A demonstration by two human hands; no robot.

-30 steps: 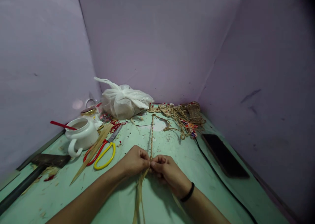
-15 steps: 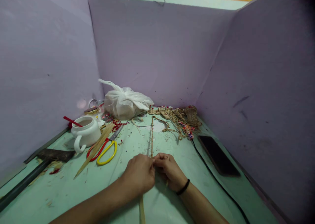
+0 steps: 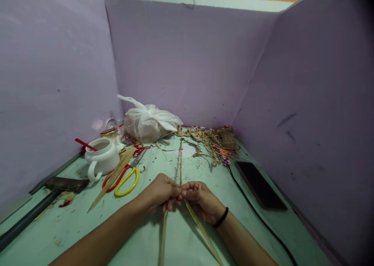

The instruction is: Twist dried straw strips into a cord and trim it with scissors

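Note:
A thin twisted cord (image 3: 180,160) runs straight from the back of the table to my fingers. My left hand (image 3: 165,194) pinches its near end, and a pale flat fibre strip (image 3: 163,238) trails from below that hand toward me. Right beside it, my right hand (image 3: 201,201), with a black band at the wrist, is closed on a second pale strip (image 3: 203,231) that slants down to the right. The fingertips of both hands meet where strips and cord join, and they hide that point.
Scissors (image 3: 126,182) with red and yellow handles lie left, near a white mug (image 3: 103,156) and a hammer-like tool (image 3: 66,184). Behind are a tied plastic bag (image 3: 149,123) and tangled cords (image 3: 216,139). A phone (image 3: 260,186) and black cable (image 3: 257,217) lie right.
My left hand has turned so its fingers show underneath. A second strip now shows, slanting out below my right hand, and the first strip has shifted slightly left.

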